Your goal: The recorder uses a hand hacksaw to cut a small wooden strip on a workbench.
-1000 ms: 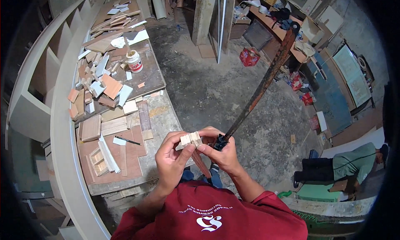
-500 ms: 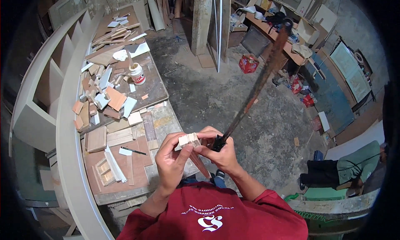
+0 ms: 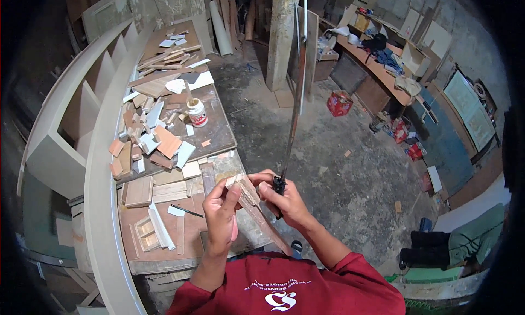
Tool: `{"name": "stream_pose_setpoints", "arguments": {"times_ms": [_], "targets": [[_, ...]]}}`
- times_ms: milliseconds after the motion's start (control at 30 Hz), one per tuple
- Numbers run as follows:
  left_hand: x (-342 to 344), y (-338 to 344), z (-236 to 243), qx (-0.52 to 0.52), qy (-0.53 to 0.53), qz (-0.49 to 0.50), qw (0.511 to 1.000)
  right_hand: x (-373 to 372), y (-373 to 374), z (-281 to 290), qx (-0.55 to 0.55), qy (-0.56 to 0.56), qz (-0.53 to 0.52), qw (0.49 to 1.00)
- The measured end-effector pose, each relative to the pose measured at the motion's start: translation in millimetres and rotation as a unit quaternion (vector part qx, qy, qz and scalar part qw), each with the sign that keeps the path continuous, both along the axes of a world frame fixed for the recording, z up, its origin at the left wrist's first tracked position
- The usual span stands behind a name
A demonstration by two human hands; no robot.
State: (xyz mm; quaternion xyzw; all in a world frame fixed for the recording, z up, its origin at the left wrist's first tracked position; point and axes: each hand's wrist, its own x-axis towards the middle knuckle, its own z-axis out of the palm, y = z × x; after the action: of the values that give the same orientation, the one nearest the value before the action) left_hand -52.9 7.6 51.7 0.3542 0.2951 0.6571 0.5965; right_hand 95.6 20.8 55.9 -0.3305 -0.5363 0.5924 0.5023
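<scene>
My left hand (image 3: 221, 219) is closed on a small pale wooden block (image 3: 245, 189) with a rough, ridged side, the thumb pressed on top. A long reddish-brown wood strip (image 3: 270, 228) runs from under the block toward my body. Whether block and strip are joined, I cannot tell. My right hand (image 3: 294, 206) is wrapped round the black handle of a long rusty blade (image 3: 293, 134), which points up and away, nearly edge-on. Its thumb and forefinger also touch the block's right end. I cannot make out teeth on the blade.
On the workbench (image 3: 224, 142) at left lie wood offcuts, a white glue jar (image 3: 196, 112), a black pencil (image 3: 187, 210) and a small wooden box frame (image 3: 146, 234). A long cabinet (image 3: 68, 156) flanks it. A post (image 3: 283, 36) stands ahead. Someone in green (image 3: 476, 238) is at right.
The block has turned in my fingers, showing more of its ridged side. The blade has swung left and stands more upright. The whole scene has shifted slightly right and down.
</scene>
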Motion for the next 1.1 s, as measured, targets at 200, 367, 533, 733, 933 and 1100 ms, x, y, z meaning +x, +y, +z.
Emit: {"name": "stream_pose_setpoints", "arguments": {"times_ms": [200,367,533,733,933,1100], "targets": [[-4,5,-5,-0.017,0.006,0.01,1.0,-1,7,-4,-0.145,0.056,0.056,0.986],[-4,2,4,-0.003,0.032,-0.017,0.999,6,16,-11,-0.181,0.088,0.14,0.97],[-3,0,8,0.014,0.041,-0.03,0.999,14,15,-13,-0.232,0.099,0.205,0.946],[-9,-8,7,0.049,0.094,-0.003,0.994,14,7,1,-0.197,0.083,0.219,0.952],[-16,-10,4,0.066,0.058,-0.044,0.995,11,-6,9,-0.182,0.115,0.191,0.958],[-22,-15,-2,0.094,0.091,-0.075,0.989,5,-17,19,-0.162,0.12,0.151,0.968]]}}
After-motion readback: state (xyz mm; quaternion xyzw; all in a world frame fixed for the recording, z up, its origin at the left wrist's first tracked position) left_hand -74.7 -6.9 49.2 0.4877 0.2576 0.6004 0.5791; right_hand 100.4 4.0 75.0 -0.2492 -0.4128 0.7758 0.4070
